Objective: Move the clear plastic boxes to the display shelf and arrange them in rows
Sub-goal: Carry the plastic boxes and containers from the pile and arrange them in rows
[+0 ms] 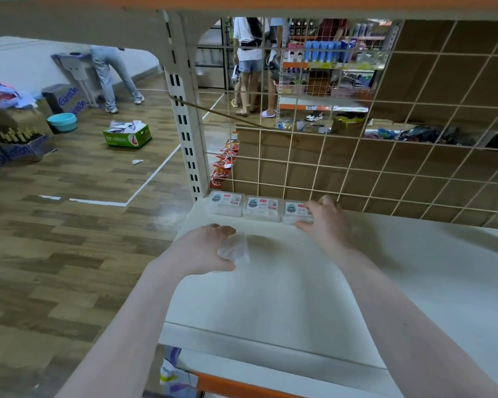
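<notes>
Boxes of clear plastic are the whole business: the right hand, at centre frame, has its fingers curled over the third box, thumb at the near edge, holding it in line with the first box and second box to its left. The three sit touching side by side in a row against the wire grid at the back of the shelf, long sides running left to right across the frame. Lower and left of centre, the left hand grips a fourth box, blurred and nearly see-through, fingers wrapped round its near and far edges, just above the shelf surface. The open slot for it looks to lie either right of the third box or in front of the row; the left hand is nearer the front spot, directly ahead of the first two boxes.
</notes>
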`<action>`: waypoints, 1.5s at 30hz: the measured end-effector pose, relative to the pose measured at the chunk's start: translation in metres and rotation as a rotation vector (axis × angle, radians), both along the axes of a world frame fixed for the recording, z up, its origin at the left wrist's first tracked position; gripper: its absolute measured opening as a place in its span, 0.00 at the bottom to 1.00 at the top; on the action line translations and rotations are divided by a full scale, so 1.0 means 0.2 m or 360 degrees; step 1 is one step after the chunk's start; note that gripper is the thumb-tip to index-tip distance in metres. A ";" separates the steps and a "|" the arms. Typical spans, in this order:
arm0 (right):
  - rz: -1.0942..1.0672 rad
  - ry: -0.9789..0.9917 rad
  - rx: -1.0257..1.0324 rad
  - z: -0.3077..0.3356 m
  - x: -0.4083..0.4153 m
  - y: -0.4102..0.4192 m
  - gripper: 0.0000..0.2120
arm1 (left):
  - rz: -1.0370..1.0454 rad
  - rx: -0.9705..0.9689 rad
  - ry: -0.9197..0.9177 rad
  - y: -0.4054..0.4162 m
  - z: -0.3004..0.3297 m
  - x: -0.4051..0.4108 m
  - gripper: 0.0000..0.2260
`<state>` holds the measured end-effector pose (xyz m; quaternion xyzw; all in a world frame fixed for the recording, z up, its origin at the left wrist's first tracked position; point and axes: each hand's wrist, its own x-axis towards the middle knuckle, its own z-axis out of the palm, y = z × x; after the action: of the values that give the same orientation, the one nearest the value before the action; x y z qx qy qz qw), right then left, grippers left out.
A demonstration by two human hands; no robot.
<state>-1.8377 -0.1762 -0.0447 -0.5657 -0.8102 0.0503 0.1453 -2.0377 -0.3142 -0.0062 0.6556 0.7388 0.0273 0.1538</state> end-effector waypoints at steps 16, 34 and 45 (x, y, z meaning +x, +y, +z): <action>-0.0200 0.0008 -0.0136 -0.04 0.30 -0.14 0.21 | -0.0245 -0.0050 0.0089 -0.02 0.03 0.12 0.25; -0.0289 -0.0055 -0.0067 -0.10 1.05 -0.09 0.16 | -0.0442 -0.0058 -0.0035 0.21 0.01 0.85 0.26; -0.0219 0.0103 0.0093 -0.18 1.11 -0.05 0.13 | -0.0422 0.0011 -0.0016 0.24 -0.06 0.98 0.29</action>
<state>-1.6155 -0.1852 -0.0803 -0.6136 -0.7654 0.0347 0.1912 -1.8426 -0.2665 -0.0188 0.7479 0.6448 0.0126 0.1576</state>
